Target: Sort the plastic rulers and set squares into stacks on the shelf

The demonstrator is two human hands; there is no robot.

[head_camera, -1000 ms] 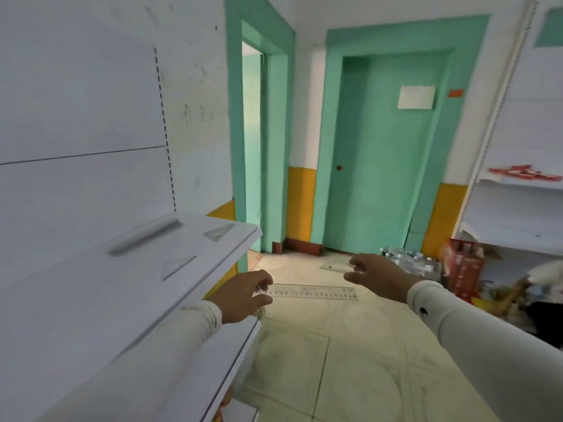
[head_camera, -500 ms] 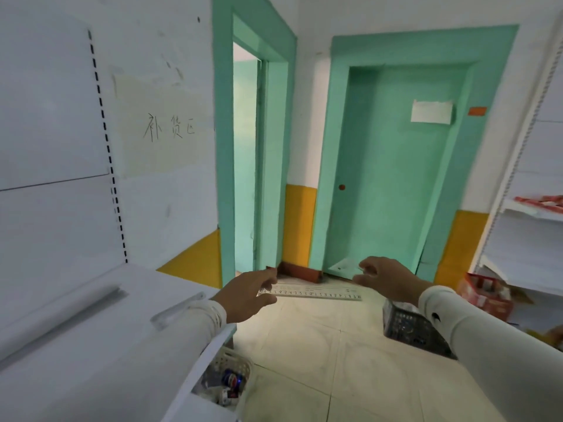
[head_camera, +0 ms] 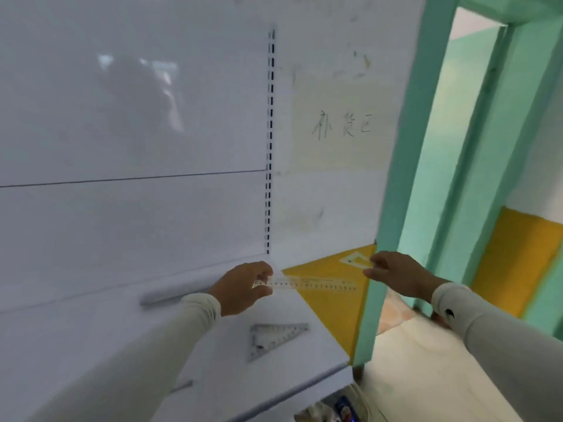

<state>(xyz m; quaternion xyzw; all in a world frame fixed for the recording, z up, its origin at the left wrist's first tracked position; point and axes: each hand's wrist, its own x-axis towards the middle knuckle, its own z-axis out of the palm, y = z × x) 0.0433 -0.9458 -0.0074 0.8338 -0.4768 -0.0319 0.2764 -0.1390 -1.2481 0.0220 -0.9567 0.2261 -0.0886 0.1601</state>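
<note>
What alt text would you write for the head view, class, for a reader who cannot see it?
A person's left hand pinches one end of a clear ruler above a white shelf, while the right hand holds a small clear set square. Another set square lies flat on the shelf, beside a green door frame.

Even, soft daylight; no hard shadows. Faint glare and a dim reflection on the white back panel (head_camera: 131, 95). Motion blur throughout, strongest at the right and bottom edges. Wide-angle bending of the door frame (head_camera: 405, 166).
</note>
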